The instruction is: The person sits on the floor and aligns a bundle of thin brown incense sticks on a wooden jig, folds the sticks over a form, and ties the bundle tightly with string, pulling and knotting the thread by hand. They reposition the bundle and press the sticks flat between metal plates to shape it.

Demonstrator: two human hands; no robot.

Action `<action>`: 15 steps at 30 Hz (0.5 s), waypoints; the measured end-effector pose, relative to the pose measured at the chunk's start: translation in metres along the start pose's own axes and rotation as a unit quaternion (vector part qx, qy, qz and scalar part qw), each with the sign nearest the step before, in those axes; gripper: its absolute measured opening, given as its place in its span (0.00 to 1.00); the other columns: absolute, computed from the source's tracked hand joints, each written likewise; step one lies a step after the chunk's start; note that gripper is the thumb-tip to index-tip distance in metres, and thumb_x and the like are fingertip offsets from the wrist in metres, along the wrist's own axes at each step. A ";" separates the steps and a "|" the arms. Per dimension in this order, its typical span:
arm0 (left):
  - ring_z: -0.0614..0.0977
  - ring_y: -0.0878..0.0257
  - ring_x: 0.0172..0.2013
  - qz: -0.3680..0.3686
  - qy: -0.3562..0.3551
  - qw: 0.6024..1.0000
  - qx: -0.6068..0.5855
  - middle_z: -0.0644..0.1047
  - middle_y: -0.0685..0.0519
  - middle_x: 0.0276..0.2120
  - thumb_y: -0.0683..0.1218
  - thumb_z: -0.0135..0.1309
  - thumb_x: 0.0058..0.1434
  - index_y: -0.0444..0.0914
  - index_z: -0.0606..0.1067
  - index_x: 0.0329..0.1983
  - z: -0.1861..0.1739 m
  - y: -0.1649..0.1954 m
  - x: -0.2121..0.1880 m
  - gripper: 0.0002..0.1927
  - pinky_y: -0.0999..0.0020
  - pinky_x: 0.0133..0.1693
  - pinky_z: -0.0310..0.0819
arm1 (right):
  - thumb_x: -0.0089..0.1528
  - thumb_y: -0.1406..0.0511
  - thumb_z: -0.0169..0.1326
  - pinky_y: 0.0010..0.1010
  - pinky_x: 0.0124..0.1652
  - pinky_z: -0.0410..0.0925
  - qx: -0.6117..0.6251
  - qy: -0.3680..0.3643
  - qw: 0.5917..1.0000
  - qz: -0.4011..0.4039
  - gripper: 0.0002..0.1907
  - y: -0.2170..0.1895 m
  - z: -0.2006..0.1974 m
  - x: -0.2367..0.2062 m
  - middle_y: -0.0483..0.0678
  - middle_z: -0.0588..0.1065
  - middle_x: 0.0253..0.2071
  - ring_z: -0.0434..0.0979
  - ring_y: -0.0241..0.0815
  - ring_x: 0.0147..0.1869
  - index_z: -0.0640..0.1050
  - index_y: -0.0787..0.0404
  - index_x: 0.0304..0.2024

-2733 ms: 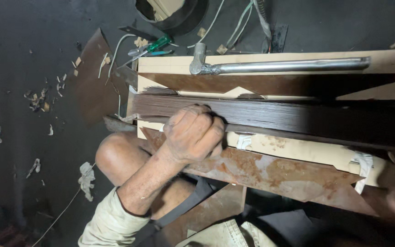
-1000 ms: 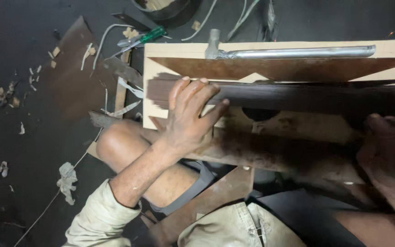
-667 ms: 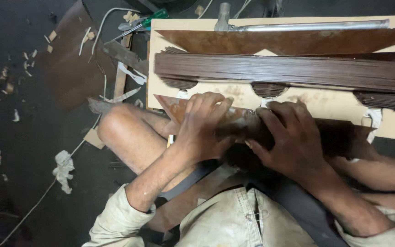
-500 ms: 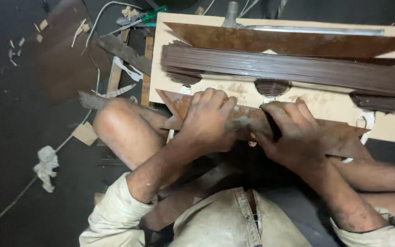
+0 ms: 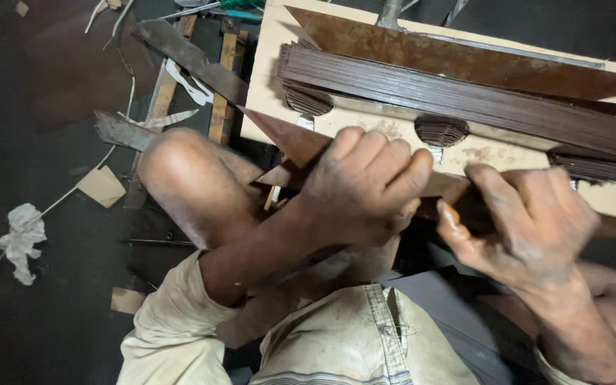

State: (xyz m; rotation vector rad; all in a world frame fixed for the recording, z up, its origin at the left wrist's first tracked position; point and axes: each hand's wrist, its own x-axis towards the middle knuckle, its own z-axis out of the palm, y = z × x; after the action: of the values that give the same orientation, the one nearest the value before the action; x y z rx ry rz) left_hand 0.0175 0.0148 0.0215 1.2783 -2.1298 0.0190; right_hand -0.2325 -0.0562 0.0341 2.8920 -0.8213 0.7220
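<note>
My left hand [image 5: 361, 185] is closed around a brown, pointed strip of laminate [image 5: 290, 142], gripping it near its tip just above my bent knee. My right hand [image 5: 529, 221] holds the same strip further right, fingers curled over its top edge. Right behind both hands, a thick stack of dark brown laminate strips [image 5: 458, 93] lies across a pale wooden board [image 5: 269, 85]. A rusty brown sheet [image 5: 422, 53] rests on the board beyond the stack.
A metal pipe [image 5: 390, 11] crosses the board's far edge. A green-handled screwdriver [image 5: 233, 6], wooden slats [image 5: 221, 85] and laminate offcuts [image 5: 119, 128] lie on the dark floor at left, with a crumpled white scrap [image 5: 21, 239] and a cardboard piece [image 5: 101, 187].
My left hand left the dark stack and came down onto the pointed strip. My right hand came in from the right and took hold of the same strip. The view has shifted closer.
</note>
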 end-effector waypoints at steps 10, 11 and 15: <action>0.81 0.56 0.41 -0.097 0.057 0.987 -0.117 0.78 0.48 0.45 0.38 0.65 0.58 0.36 0.75 0.52 -0.064 -0.027 -0.052 0.19 0.60 0.42 0.74 | 0.61 0.55 0.66 0.34 0.35 0.63 -0.053 -0.042 0.995 0.068 0.13 0.017 -0.013 -0.070 0.45 0.69 0.32 0.70 0.45 0.35 0.81 0.55 0.40; 0.82 0.56 0.41 -0.136 0.073 0.976 -0.156 0.79 0.48 0.44 0.37 0.64 0.59 0.35 0.75 0.52 -0.059 -0.026 -0.062 0.18 0.62 0.42 0.76 | 0.61 0.56 0.66 0.35 0.35 0.63 -0.052 -0.043 0.995 0.075 0.12 0.017 -0.012 -0.073 0.45 0.70 0.33 0.70 0.46 0.36 0.81 0.55 0.39; 0.84 0.59 0.41 -0.256 0.125 0.923 -0.257 0.81 0.49 0.40 0.35 0.63 0.62 0.34 0.77 0.48 -0.042 -0.023 -0.090 0.12 0.70 0.42 0.80 | 0.54 0.56 0.67 0.41 0.37 0.67 -0.006 -0.007 0.998 0.066 0.17 0.015 -0.002 -0.063 0.48 0.73 0.31 0.71 0.49 0.34 0.81 0.60 0.36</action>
State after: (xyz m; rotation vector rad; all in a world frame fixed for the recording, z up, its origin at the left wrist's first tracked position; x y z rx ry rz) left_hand 0.0860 0.0869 0.0006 1.3717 -1.4007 -0.5346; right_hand -0.2884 -0.0385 0.0061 2.8556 -1.0227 0.7056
